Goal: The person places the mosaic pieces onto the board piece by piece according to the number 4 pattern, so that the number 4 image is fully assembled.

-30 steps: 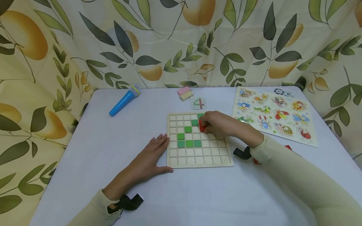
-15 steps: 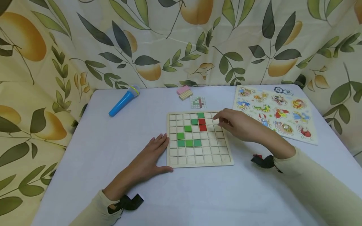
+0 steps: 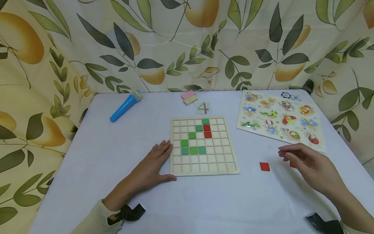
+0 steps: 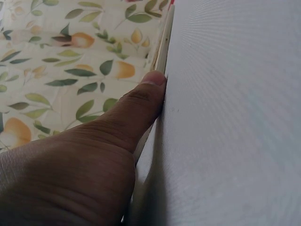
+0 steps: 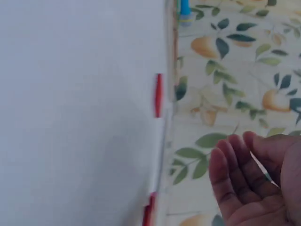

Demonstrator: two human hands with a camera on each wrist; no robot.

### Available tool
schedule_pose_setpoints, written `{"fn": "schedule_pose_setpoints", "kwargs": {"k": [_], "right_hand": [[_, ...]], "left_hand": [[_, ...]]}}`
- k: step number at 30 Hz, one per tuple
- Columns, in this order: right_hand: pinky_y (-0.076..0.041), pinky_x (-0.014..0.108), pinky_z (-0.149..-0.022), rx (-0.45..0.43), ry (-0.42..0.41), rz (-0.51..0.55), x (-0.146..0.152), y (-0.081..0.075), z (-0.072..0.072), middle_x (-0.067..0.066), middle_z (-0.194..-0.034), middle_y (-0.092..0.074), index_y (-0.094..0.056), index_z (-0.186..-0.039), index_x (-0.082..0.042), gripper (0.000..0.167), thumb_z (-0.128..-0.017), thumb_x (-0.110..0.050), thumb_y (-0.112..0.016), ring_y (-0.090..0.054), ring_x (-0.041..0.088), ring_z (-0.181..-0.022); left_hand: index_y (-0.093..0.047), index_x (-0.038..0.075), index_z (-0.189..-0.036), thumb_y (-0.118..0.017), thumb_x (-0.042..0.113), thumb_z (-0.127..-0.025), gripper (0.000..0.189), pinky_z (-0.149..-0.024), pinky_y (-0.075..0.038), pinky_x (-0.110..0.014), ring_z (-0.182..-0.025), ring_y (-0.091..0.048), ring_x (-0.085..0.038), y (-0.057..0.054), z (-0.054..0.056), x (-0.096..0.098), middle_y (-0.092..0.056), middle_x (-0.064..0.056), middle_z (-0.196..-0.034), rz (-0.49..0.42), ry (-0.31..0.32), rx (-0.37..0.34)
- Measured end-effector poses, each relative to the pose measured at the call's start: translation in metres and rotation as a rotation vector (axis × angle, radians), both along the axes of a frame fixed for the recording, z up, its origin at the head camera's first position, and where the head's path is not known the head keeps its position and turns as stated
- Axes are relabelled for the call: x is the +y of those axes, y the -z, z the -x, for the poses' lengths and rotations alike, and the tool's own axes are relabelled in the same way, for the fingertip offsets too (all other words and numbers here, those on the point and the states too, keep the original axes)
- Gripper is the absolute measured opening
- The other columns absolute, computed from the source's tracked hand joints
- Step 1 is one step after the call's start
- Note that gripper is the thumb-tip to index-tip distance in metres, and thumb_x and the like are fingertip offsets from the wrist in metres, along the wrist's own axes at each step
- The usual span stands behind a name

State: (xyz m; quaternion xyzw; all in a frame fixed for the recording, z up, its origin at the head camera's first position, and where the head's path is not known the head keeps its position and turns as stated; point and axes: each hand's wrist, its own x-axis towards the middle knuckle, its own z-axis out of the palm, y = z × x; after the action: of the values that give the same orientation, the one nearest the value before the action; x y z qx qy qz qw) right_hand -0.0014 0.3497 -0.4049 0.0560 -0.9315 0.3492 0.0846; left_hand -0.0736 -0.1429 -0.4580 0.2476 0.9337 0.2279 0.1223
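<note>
A wooden grid board (image 3: 214, 167) lies flat on the white table, with several green tiles (image 3: 193, 150) and two red tiles (image 3: 207, 134) in its cells. Along its left edge rests my left hand (image 3: 146, 170), fingers extended; the left wrist view shows the thumb (image 4: 141, 96) against the board's side. My right hand (image 3: 317, 170) hovers over the right of the table, its fingers loosely bent and nothing held. Under it a red tile (image 3: 292, 164) is partly hidden. Another loose red tile (image 3: 264, 166) lies between that hand and the board.
Behind the board sit a small pattern card (image 3: 203, 108) and a pink and pale-yellow stack of blocks (image 3: 190, 97). A blue toy microphone (image 3: 126, 106) lies at the back left. An insect picture board (image 3: 280, 118) is at the back right, before a patterned curtain (image 3: 187, 42).
My right hand let go of a red tile in the board, uncovering two red tiles there, and moved right and nearer, over the loose red tiles. My left hand stays at the board's edge.
</note>
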Motion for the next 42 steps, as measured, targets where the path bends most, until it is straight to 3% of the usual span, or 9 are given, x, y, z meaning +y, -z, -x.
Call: {"fn": "schedule_pose_setpoints", "kwargs": {"k": [5,10,12,16,23,36,42], "right_hand": [[-0.052,-0.001,-0.085,-0.075,0.045,0.073,0.008,0.027,-0.013,-0.03,-0.117,-0.069,-0.069,-0.129,-0.007,0.027,-0.102,-0.002,-0.068,-0.067,-0.013,-0.101],[-0.043,-0.004,-0.085,-0.094,0.026,0.017,0.004,0.041,-0.014,-0.025,-0.118,-0.067,-0.07,-0.131,-0.017,0.035,-0.098,-0.007,-0.077,-0.056,-0.015,-0.102],[-0.04,-0.001,-0.084,-0.076,0.002,-0.004,0.003,0.045,-0.013,-0.02,-0.118,-0.066,-0.071,-0.13,-0.02,0.042,-0.093,-0.004,-0.081,-0.053,-0.009,-0.098],[-0.038,0.004,-0.084,-0.035,-0.039,-0.053,-0.002,0.048,-0.011,-0.013,-0.118,-0.064,-0.073,-0.131,-0.022,0.051,-0.086,-0.002,-0.087,-0.049,-0.003,-0.093],[-0.04,0.008,-0.075,0.012,-0.056,-0.131,-0.006,0.049,-0.008,-0.01,-0.115,-0.06,-0.075,-0.125,-0.022,0.05,-0.081,-0.005,-0.091,-0.046,-0.004,-0.09],[-0.038,0.014,-0.067,0.01,-0.036,-0.175,-0.01,0.049,-0.008,-0.007,-0.111,-0.058,-0.076,-0.116,-0.021,0.041,-0.081,-0.003,-0.09,-0.041,-0.003,-0.088],[-0.039,0.012,-0.069,0.063,-0.055,-0.181,-0.01,0.047,-0.007,-0.011,-0.107,-0.058,-0.075,-0.114,-0.023,0.044,-0.08,-0.002,-0.091,-0.043,-0.003,-0.088]], "left_hand": [[-0.024,0.012,-0.17,-0.089,0.057,-0.081,0.119,-0.139,-0.017,-0.049,-0.17,-0.013,-0.025,-0.001,-0.001,-0.002,-0.018,-0.004,-0.18,-0.012,0.001,0.008],[-0.024,0.012,-0.17,-0.089,0.057,-0.082,0.119,-0.139,-0.018,-0.05,-0.17,-0.013,-0.026,-0.002,-0.002,-0.002,-0.017,-0.004,-0.18,-0.006,0.006,0.003],[-0.023,0.012,-0.17,-0.089,0.057,-0.082,0.118,-0.139,-0.018,-0.05,-0.17,-0.013,-0.026,-0.003,-0.001,-0.002,-0.017,-0.004,-0.18,-0.004,0.006,-0.002],[-0.024,0.013,-0.17,-0.089,0.056,-0.081,0.119,-0.139,-0.018,-0.051,-0.17,-0.013,-0.025,-0.005,0.0,-0.003,-0.018,-0.003,-0.18,-0.003,0.0,-0.005],[-0.024,0.013,-0.17,-0.091,0.054,-0.08,0.119,-0.139,-0.019,-0.052,-0.17,-0.013,-0.027,-0.004,0.0,-0.001,-0.018,-0.005,-0.181,-0.007,-0.006,-0.014],[-0.022,0.015,-0.17,-0.09,0.056,-0.08,0.12,-0.138,-0.02,-0.052,-0.17,-0.011,-0.026,-0.001,-0.003,-0.002,-0.016,-0.002,-0.181,-0.01,-0.017,-0.041],[-0.024,0.014,-0.17,-0.09,0.056,-0.081,0.119,-0.139,-0.019,-0.05,-0.17,-0.013,-0.025,-0.001,-0.001,-0.001,-0.018,-0.002,-0.18,-0.002,-0.013,-0.007]]}}
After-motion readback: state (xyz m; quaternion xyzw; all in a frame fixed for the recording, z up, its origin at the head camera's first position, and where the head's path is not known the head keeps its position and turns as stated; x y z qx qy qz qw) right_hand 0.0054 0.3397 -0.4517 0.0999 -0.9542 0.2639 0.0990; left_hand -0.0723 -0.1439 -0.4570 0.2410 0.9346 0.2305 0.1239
